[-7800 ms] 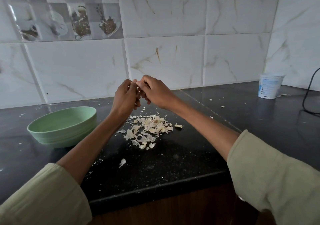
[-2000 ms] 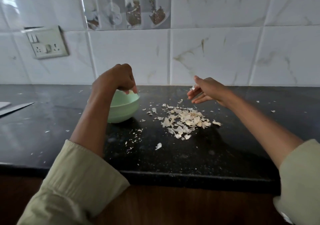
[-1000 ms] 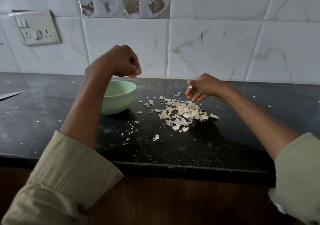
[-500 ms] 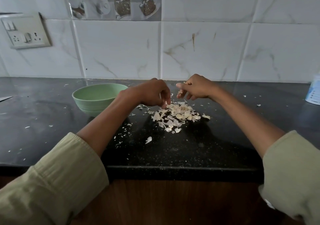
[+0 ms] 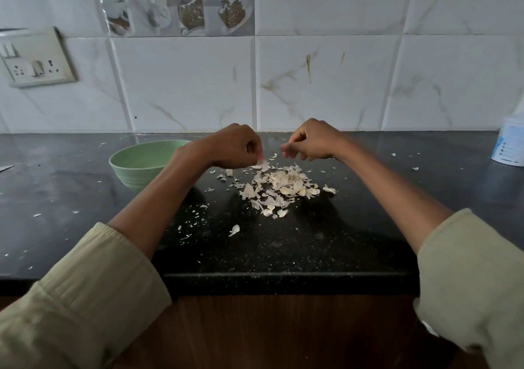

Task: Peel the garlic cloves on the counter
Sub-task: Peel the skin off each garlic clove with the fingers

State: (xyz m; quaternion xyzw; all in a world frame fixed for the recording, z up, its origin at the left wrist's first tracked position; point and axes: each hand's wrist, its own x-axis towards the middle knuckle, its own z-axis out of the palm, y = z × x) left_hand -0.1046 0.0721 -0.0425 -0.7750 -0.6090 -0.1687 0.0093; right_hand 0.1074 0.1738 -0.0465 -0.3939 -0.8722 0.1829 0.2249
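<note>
The white tub (image 5: pixel 510 144) at three o'clock is cut off by the frame's edge. Whatever the left hand (image 5: pixel 234 147) pinches is too small to name, perhaps a clove or skin. The right hand (image 5: pixel 313 141) hides its fingertips' contents.

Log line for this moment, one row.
left hand: pinching piece at garlic pile | right hand: curled, contents unclear | green bowl: left of pile

Bowl (image 5: pixel 141 164) left of peel pile (image 5: pixel 279 188); tub (image 5: pixel 509 147) far right.
</note>
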